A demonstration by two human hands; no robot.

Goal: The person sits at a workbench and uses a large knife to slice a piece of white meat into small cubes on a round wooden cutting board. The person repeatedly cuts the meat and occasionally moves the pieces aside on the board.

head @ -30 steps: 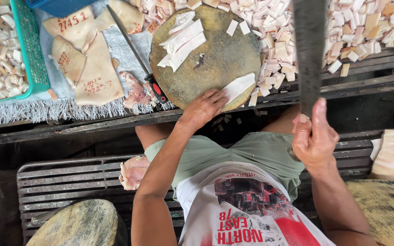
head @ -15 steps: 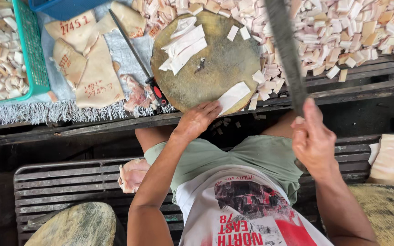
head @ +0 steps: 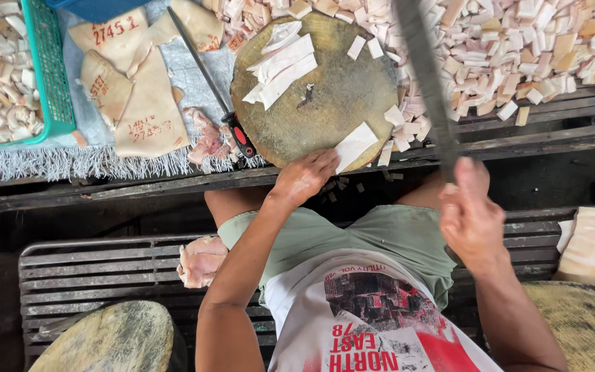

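My left hand rests at the near edge of a round wooden chopping block, fingertips holding a pale rectangular slab of fat. My right hand grips the handle of a long dark cleaver, whose blade is raised and slants over the block's right side. Several white strips lie on the far left of the block, and small cut squares sit near its far edge.
A heap of cut cubes covers the bench to the right. A thin knife with a red and black handle lies left of the block beside marked skin sheets. A green basket holds more pieces. Metal racks lie below.
The cleaver has swung from upright at the right to slanting over the block. My left hand stays on the slab at the block's edge.
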